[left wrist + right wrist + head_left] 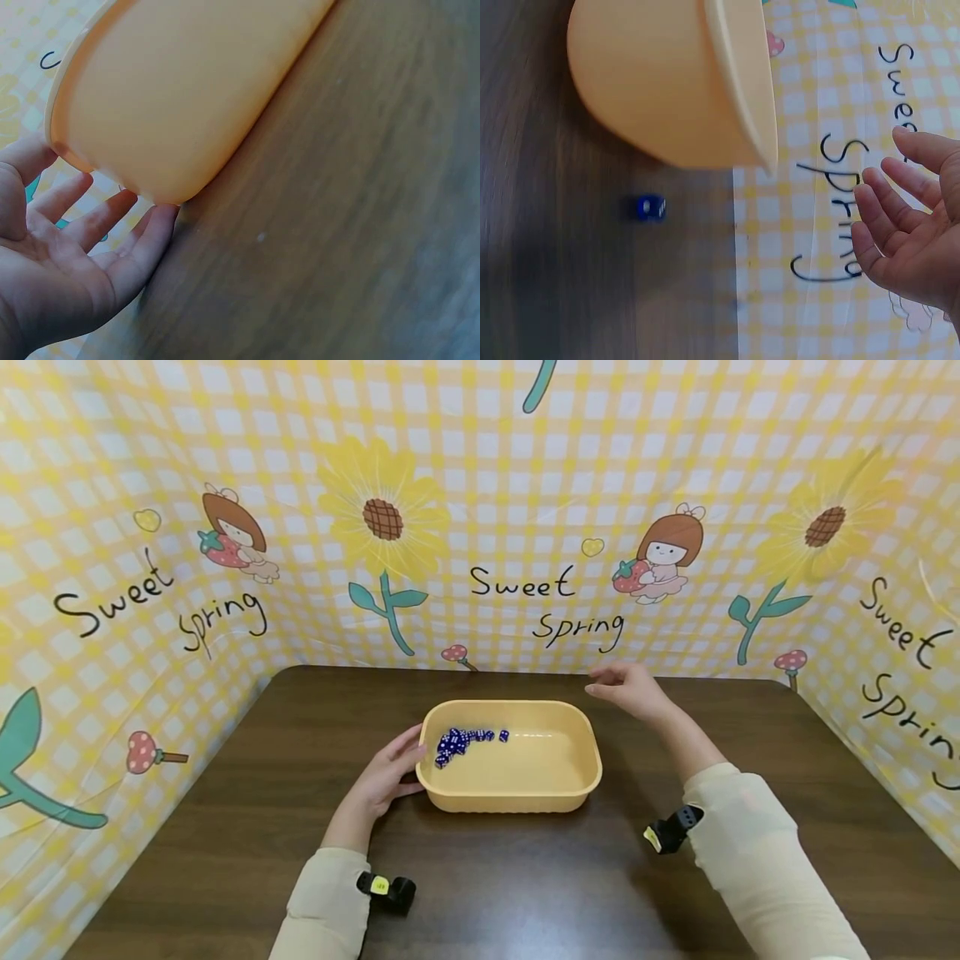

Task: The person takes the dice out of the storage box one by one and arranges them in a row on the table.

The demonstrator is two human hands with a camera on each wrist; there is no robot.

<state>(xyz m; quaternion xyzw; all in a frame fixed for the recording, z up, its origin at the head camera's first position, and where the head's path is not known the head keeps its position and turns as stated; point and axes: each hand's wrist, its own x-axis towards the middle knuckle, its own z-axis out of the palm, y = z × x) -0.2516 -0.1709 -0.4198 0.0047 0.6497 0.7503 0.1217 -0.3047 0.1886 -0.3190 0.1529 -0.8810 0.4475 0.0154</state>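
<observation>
A yellow plastic basin sits on the dark wooden table. Blue dice with white pips lie heaped at its left end and trail along the far wall. My left hand is at the basin's left end, its spread, relaxed fingertips against the outer wall. Off the basin's far right corner hovers my right hand, palm toward the basin and fingers loosely bent, holding nothing. One blue die lies on the table just past the basin's right end in the right wrist view.
A yellow checked cloth with sunflowers and "Sweet Spring" lettering hangs behind the table and along both sides. The dark wooden table extends in front of the basin. Black wrist cameras are strapped over both cream sleeves.
</observation>
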